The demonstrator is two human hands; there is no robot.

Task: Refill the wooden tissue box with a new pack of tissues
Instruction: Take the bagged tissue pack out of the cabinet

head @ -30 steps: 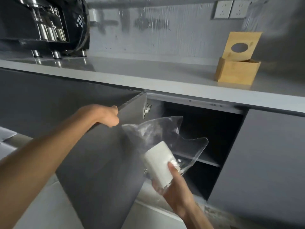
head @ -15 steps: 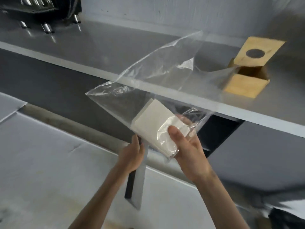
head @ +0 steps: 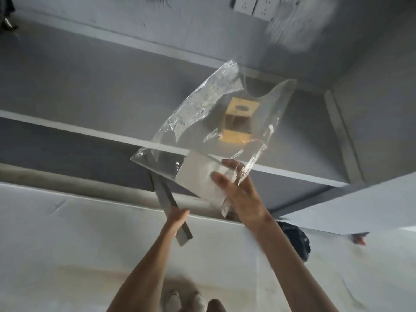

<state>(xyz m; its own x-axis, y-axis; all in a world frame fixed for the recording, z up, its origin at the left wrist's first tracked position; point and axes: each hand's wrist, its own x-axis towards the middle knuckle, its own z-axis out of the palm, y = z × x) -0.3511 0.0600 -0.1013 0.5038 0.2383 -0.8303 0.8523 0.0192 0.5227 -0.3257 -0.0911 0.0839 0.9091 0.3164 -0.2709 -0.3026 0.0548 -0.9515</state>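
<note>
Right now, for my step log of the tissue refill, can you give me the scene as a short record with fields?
left hand: grips the edge of the cabinet door
right hand: holds the tissue pack through the clear plastic bag, thumb on its front
tissue pack: white, inside the bag, not yet in the box
wooden tissue box: on the counter, lid raised, seen through the bag
wall sockets: on the wall above the counter
</note>
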